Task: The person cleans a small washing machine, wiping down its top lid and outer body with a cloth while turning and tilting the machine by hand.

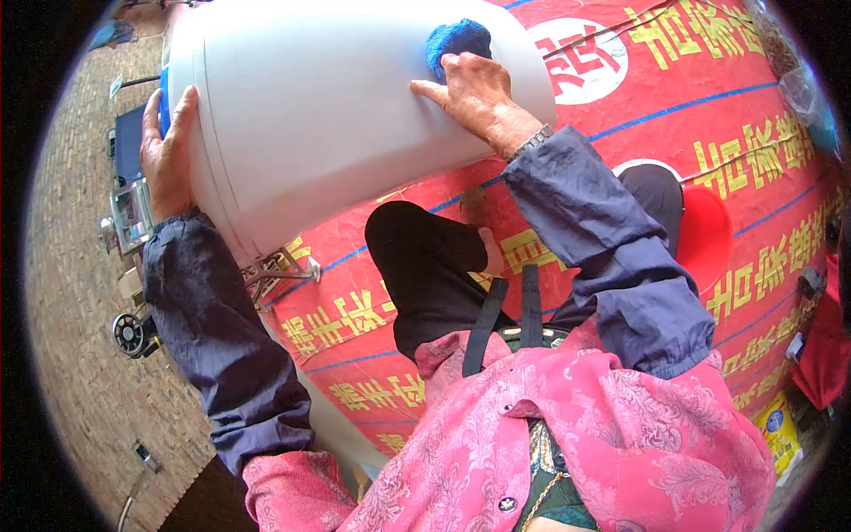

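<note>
A large white body with a smooth, curved surface [310,115] lies in front of me; its exact kind does not show. My right hand [479,97] is closed on a bunched blue cloth [457,43], pressed against the upper right part of this surface. One finger stretches out over the white. At the left end, my left hand [167,160] rests against the edge with its fingers stretched up and apart. A bit of blue [163,102] shows behind those fingers. A metal bracket [270,275] sits at the lower corner of the white body.
Red sheeting [355,355] with yellow characters and blue lines spreads beneath. A red bucket [705,235] stands beside my knee. At left, a black handwheel [130,335] and other hardware stand by the brick paving [71,266]. A yellow bag [780,434] lies at lower right.
</note>
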A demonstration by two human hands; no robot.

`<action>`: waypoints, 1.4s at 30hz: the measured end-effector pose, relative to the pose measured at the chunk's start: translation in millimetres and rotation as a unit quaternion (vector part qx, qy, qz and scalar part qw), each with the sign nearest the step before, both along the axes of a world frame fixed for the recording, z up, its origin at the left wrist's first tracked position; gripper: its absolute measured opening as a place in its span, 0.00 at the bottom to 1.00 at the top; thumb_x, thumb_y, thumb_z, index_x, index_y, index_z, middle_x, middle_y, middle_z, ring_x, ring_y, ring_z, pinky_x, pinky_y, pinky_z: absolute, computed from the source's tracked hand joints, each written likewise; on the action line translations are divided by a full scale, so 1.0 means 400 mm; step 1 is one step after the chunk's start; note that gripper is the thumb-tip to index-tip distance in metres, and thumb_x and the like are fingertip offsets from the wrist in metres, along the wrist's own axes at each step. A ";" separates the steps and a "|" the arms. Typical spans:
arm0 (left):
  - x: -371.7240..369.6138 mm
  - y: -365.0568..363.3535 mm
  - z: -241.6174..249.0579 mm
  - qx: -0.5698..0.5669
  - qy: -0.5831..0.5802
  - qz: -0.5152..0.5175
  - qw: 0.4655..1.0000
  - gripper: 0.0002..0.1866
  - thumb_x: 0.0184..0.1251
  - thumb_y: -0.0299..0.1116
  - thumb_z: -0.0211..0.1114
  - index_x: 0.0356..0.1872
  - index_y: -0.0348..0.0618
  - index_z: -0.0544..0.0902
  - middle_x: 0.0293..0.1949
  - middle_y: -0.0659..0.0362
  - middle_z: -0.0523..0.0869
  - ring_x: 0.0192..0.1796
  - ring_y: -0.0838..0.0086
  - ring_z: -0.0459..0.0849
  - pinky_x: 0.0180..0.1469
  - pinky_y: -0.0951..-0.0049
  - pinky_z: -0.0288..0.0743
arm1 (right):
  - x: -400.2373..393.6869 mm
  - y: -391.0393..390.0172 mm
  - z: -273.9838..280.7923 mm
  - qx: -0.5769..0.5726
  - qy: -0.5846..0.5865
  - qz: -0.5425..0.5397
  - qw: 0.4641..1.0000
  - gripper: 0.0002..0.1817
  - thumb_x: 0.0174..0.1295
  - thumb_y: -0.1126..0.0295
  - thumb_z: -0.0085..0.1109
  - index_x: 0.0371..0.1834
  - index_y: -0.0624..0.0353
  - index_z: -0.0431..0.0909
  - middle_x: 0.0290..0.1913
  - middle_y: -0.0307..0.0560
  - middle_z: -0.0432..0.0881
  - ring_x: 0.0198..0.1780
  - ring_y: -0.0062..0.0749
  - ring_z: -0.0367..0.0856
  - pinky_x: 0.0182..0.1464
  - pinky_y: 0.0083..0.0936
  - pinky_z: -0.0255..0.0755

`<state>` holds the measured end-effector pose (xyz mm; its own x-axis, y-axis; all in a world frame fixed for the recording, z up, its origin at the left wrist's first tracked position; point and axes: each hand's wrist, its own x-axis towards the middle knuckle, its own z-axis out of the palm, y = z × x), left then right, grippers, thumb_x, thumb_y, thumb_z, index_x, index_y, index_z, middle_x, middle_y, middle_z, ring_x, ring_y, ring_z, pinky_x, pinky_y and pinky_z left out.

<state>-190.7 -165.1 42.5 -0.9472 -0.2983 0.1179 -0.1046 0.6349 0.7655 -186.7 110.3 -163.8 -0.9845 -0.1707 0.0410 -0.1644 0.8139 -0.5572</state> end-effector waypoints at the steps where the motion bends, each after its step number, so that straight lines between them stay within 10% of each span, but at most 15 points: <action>1: 0.001 -0.001 -0.001 0.001 0.003 -0.001 1.000 0.36 0.62 0.39 0.69 0.67 0.35 0.63 0.51 0.51 0.81 0.49 0.73 0.81 0.48 0.77 0.76 | 0.000 0.000 0.005 0.004 -0.003 -0.002 1.000 0.34 0.54 0.35 0.57 0.35 0.62 0.82 0.33 0.53 0.83 0.36 0.46 0.85 0.38 0.37 0.79; 31: -0.002 0.046 0.007 -0.019 -0.003 0.001 1.000 0.35 0.62 0.39 0.69 0.66 0.35 0.65 0.49 0.52 0.81 0.46 0.75 0.80 0.45 0.78 0.76 | -0.082 0.039 -0.020 0.003 0.044 0.003 0.999 0.25 0.57 0.44 0.59 0.36 0.58 0.85 0.34 0.54 0.85 0.39 0.47 0.85 0.43 0.39 0.78; 42: 0.002 0.048 0.007 0.010 -0.002 -0.002 1.000 0.35 0.63 0.39 0.68 0.67 0.34 0.63 0.51 0.51 0.80 0.48 0.73 0.80 0.47 0.77 0.76 | -0.120 0.044 -0.015 0.026 -0.002 -0.002 1.000 0.35 0.52 0.33 0.56 0.32 0.60 0.85 0.30 0.57 0.84 0.35 0.47 0.85 0.39 0.40 0.79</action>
